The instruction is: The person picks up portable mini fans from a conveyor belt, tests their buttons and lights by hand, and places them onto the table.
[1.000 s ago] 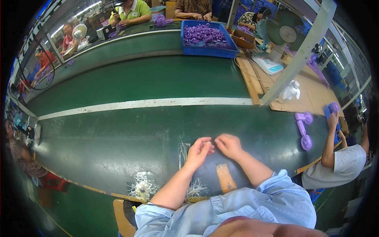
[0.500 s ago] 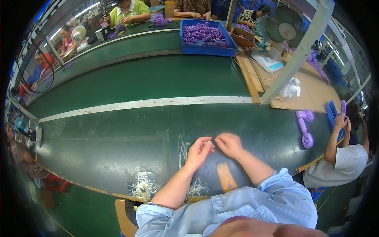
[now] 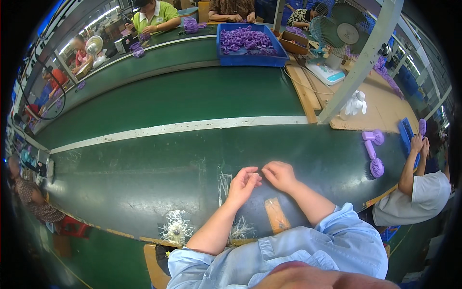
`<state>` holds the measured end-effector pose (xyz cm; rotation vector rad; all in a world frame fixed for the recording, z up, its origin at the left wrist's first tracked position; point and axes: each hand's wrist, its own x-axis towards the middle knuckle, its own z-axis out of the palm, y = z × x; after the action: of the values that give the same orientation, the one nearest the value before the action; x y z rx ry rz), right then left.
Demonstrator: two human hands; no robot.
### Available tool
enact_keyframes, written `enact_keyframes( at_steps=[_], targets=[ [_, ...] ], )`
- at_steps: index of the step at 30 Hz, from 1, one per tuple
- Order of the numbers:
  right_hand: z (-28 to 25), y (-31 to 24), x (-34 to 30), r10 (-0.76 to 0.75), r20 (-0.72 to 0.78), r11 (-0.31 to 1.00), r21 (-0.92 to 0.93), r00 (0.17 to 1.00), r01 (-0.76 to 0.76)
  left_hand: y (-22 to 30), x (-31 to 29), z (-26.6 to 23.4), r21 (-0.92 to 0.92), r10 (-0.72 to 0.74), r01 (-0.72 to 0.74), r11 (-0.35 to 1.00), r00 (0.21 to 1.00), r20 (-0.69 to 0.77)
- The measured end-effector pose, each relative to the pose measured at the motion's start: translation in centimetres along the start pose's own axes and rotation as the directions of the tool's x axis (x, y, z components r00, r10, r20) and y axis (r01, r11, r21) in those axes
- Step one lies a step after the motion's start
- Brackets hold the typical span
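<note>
Workroom viewed from my seat. A pale strip (image 3: 192,126) separates my green worktop (image 3: 120,178) from a second green surface (image 3: 183,96); a pale post (image 3: 363,62) stands to my right. Lower left: red stool (image 3: 73,226), green floor (image 3: 113,262). Upper left: bright strip lights (image 3: 105,16).

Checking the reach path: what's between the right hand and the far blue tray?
Head view: a white strip, with green surface on both sides, runs between the right hand and the tray.
</note>
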<state>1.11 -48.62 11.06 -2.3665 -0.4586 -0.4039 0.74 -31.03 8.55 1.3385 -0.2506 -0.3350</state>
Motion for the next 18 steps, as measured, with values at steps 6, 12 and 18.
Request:
enact_keyframes(
  at_steps=[6,12,18],
  targets=[
    [0.10,0.07,0.04,-0.007,-0.010,1.000,0.007,1.000,0.007,-0.02,0.03,-0.08,0.002,0.010,-0.010,1.000,1.000,0.008],
    [0.06,0.00,0.01,-0.013,-0.013,1.000,-0.001,1.000,0.013,-0.18,-0.02,-0.05,-0.010,0.007,-0.007,1.000,1.000,0.006],
    [0.09,-0.06,-0.07,-0.004,-0.005,1.000,0.004,1.000,0.004,-0.10,-0.15,-0.01,-0.029,0.003,-0.003,1.000,1.000,0.005]
  ],
)
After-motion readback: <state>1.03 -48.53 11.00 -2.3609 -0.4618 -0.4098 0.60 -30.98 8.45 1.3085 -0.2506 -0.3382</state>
